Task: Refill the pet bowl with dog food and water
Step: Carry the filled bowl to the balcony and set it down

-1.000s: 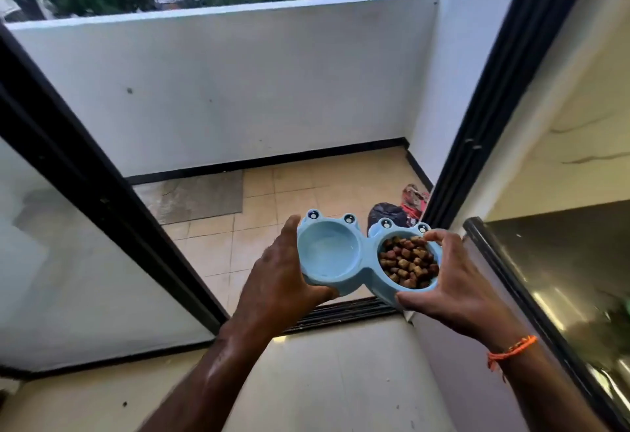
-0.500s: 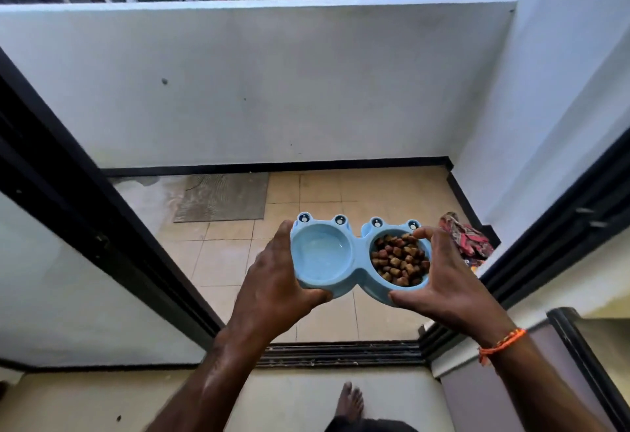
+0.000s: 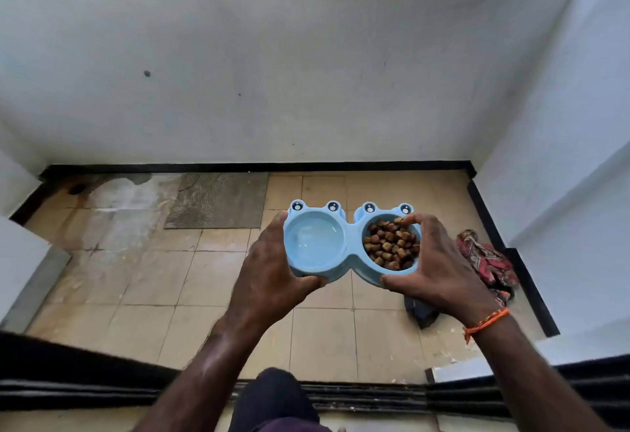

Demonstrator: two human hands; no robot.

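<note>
Pet bowl (image 3: 349,249), a pale blue double dish with frog eyes along its far rim, hung level in the air above the balcony floor (image 3: 153,281), between our two hands. Its left well held clear water (image 3: 313,239) and its right well was heaped with brown dog food (image 3: 391,244), so we judged both fillings done and only the setting-down left.

Our left hand (image 3: 272,268) clasped the water end, thumb under the near edge and fingers curled round the outside. Our right hand (image 3: 433,268) clasped the food end, forefinger hooked over the far rim and touching the kibble, thumb at the near edge. Neither grip had let go.

The long axis of the dish ran left to right across us, one hand at each end, neither nearer than the other. The floor lay straight below and a little ahead, so we judged the coming move a level descent, both ends sinking together lest the water slop.

Farther out lay a grey mat (image 3: 218,199) near the white parapet wall (image 3: 306,73), a wet stain to its left, and a crumpled red cloth (image 3: 484,261) at the right, just beside our right hand in view.
</note>
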